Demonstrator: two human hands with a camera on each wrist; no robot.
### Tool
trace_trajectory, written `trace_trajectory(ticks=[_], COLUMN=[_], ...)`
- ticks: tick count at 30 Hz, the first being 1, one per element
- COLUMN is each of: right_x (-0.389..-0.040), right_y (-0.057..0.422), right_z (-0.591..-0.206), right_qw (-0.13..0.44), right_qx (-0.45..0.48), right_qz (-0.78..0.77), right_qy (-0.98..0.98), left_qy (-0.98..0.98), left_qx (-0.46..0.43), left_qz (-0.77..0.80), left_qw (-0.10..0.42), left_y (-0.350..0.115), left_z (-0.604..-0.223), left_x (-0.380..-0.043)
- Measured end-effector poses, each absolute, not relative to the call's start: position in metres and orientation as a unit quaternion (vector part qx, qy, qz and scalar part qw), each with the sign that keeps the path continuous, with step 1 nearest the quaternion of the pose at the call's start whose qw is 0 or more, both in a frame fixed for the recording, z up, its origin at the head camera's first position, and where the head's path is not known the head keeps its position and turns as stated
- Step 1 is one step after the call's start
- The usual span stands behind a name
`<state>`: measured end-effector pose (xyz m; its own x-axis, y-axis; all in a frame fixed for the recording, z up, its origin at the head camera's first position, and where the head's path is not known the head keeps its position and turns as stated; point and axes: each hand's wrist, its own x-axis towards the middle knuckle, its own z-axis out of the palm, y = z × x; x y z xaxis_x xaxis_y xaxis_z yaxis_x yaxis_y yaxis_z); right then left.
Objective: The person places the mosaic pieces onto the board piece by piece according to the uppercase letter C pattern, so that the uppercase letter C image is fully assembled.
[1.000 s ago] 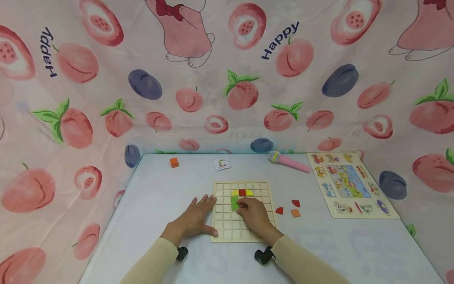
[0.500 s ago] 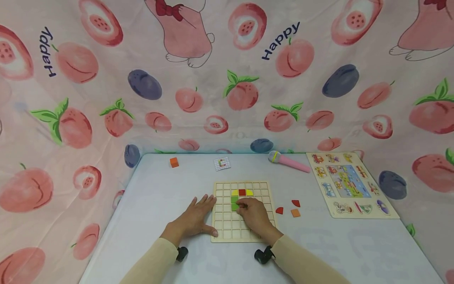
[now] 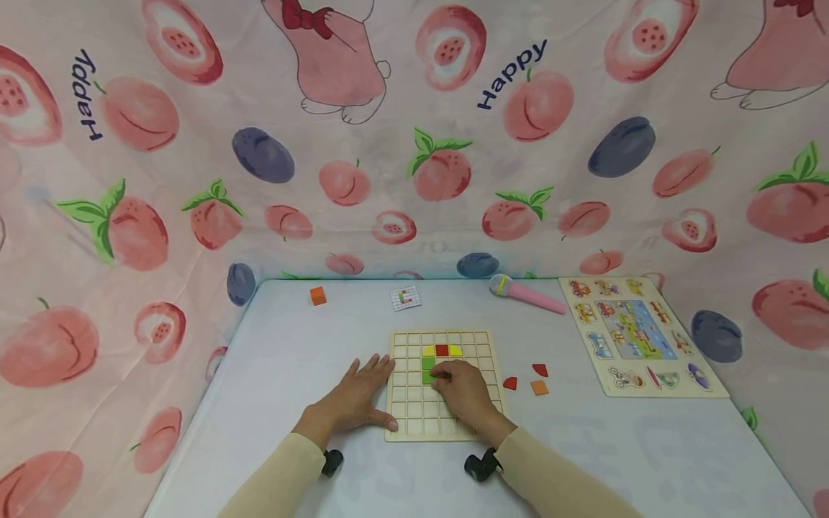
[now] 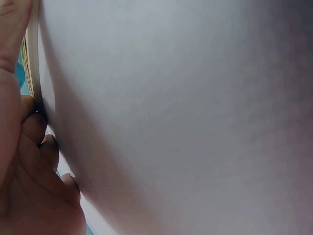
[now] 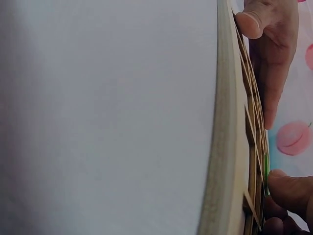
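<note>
A square wooden grid board point(image 3: 408, 424) lies in the middle of the table, divided into small cells. In its upper part are two yellow rounded tiles, the right one point(image 3: 456, 351) beside a red square tile point(image 3: 442, 350), and two green square tiles below. My left hand point(image 3: 355, 396) lies with spread, straight fingers along the board's left edge, thumb at the lower corner. My right hand point(image 3: 465, 392) reaches over the board with curled fingers, thumb and fingertips at the lower green tile point(image 3: 427, 377), pinching it; the fingers partly cover it. In the right wrist view the thumb point(image 5: 288, 191) touches beside green.
Two red quarter-round tiles point(image 3: 510, 383) and an orange square tile point(image 3: 540, 388) lie right of the board. Farther back are an orange cube point(image 3: 318, 296), a pattern card point(image 3: 406, 298) and a pink toy microphone point(image 3: 534, 296). A picture puzzle board point(image 3: 637, 338) lies at the right.
</note>
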<state>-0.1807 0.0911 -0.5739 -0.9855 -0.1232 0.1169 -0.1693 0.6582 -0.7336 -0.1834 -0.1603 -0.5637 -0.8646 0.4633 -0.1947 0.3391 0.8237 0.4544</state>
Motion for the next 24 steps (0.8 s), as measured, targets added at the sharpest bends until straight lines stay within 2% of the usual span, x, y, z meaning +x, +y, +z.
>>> trace_trajectory(ticks=[24], right_x=[-0.179], right_y=[0.105], right_z=[-0.568], right_qw=[0.023], right_qx=[0.029], right_qz=[0.499], right_qy=[-0.866], left_qy=[0.944], left_qx=[0.216], left_qz=[0.204], left_qw=[0.146], left_y=[-0.16], left_z=[-0.565], left_x=[-0.183])
